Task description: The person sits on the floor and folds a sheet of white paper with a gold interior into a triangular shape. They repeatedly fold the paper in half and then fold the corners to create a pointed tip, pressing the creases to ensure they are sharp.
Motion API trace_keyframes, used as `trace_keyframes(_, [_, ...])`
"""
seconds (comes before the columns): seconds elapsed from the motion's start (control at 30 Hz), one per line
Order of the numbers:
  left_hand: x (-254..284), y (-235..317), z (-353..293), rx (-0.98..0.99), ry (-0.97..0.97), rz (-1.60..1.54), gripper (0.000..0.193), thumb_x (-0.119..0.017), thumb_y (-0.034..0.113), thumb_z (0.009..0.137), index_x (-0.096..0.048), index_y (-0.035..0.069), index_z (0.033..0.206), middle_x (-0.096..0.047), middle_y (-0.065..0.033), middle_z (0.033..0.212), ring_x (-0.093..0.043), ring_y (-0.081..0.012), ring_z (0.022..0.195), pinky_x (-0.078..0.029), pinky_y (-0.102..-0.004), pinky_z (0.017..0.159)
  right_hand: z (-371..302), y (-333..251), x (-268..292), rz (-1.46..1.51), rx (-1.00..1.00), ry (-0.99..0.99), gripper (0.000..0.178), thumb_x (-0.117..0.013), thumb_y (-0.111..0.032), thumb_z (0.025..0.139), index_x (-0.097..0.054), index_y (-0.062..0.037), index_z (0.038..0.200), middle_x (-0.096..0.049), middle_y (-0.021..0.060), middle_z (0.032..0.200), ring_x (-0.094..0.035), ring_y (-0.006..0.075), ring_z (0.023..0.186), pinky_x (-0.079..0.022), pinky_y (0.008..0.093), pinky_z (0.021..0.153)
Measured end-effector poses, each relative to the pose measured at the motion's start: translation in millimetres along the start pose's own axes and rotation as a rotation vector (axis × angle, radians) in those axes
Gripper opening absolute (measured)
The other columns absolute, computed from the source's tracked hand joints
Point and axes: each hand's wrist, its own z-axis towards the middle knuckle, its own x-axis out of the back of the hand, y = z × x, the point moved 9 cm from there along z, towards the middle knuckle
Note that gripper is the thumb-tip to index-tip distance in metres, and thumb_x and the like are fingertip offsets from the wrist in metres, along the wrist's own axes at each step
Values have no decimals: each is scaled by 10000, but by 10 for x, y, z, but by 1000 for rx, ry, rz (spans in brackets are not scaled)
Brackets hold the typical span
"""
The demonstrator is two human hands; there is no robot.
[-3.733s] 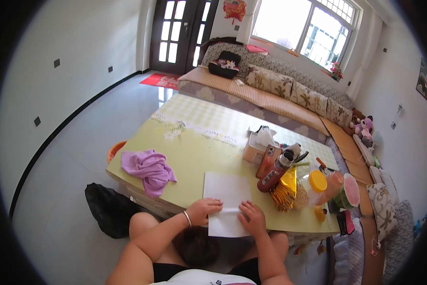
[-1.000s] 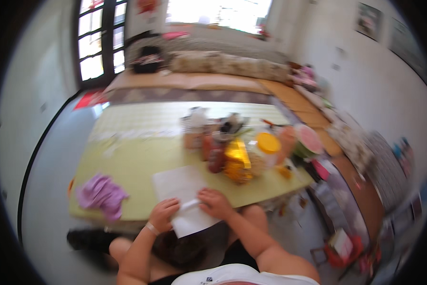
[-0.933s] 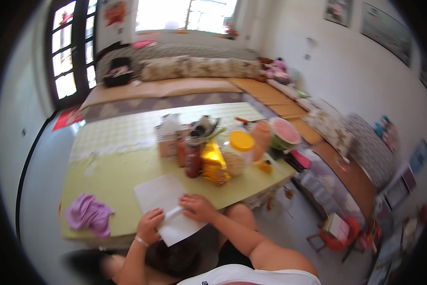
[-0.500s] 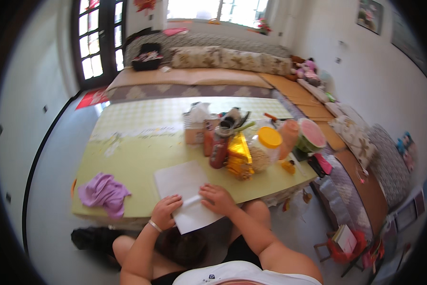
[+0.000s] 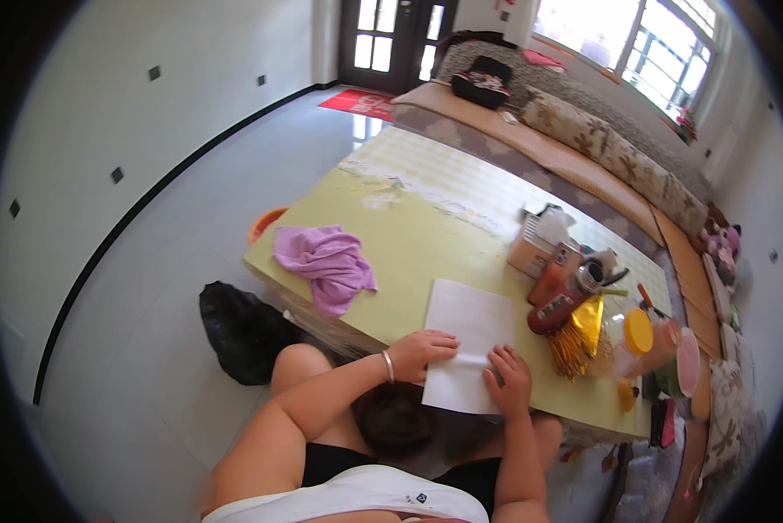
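A white sheet of paper lies on the near part of the table, its lower end reaching past the edge. A raised crease runs across it between my hands. My left hand, with a bracelet at the wrist, rests on the paper's left side, fingers stretched out flat. On the right side lies my right hand, palm down, its thumb apart from the fingers. Left of the paper is a crumpled purple cloth.
On the table's right stand a tissue box, a dark red bottle, a gold foil bag, a yellow-lidded jar and a cut watermelon. A black bag sits on the floor at left. Behind runs a long sofa.
The view has swung left, so the table appears turned and farther right. Both hands stay on the paper, one at each side.
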Motion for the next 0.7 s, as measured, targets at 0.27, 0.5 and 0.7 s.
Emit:
trace_keyframes(0.27, [-56,-127,27,-6,64,-28,481,-731,107,672,-682,27,1144,-652,-181,1282,-581,-384,1251,-450,-486,1067,-71,192,-58,47,11,-4,328,-735,-168,842,-701,-24,1135,-680,152,1239,-594,339,1235,-450,452,1069])
trace_keyframes(0.5, [35,77,125,27,44,-9,411,-714,107,699,-702,42,1105,-674,-166,1254,-605,-360,1226,-446,-481,1071,-140,189,-3,18,-33,-37,358,-719,-210,881,-686,-54,1202,-655,113,1311,-553,312,1298,-430,431,1095])
trace_keyframes(0.7, [64,24,73,36,28,5,433,-677,65,708,-686,41,1140,-660,-158,1284,-586,-341,1260,-433,-475,1092,-71,129,-7,25,-9,-11,335,-729,-221,867,-693,-66,1162,-662,126,1284,-570,324,1262,-450,433,1067])
